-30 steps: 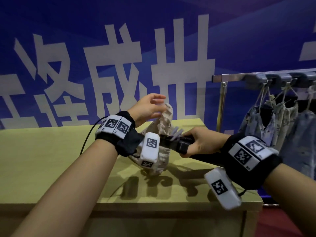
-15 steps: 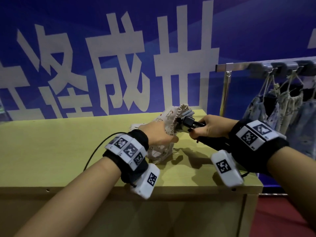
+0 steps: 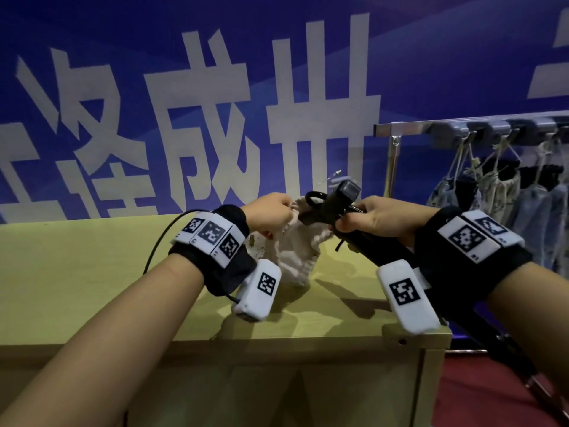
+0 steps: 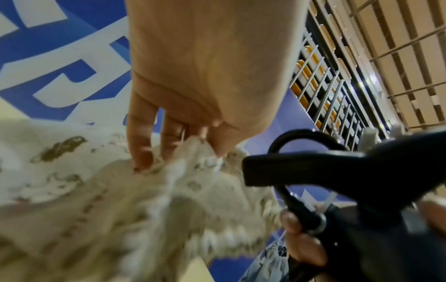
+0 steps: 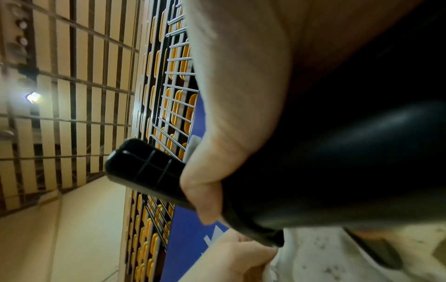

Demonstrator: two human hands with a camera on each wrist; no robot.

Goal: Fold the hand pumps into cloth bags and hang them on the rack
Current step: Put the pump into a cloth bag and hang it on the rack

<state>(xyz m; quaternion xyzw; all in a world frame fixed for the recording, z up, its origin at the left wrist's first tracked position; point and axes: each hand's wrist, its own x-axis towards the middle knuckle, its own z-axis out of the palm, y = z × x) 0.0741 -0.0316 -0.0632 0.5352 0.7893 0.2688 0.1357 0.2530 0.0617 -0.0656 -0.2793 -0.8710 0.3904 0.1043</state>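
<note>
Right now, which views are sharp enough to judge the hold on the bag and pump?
Head view: sharp, evenly lit, left hand pinching the bag, right hand gripping the pump. Left wrist view: bag smeared by motion blur. Right wrist view: pump dark, soft, filling the frame.

Cloth bag (image 3: 295, 251): soft woven fabric, pale, printed, frilled rim. Hand pump (image 3: 335, 204): black plastic, smooth, slight sheen. Tabletop (image 3: 92, 272): matt yellowish wood. Rack (image 3: 409, 129): shiny metal rail. Backdrop (image 3: 123, 72): smooth blue printed sheet.
</note>
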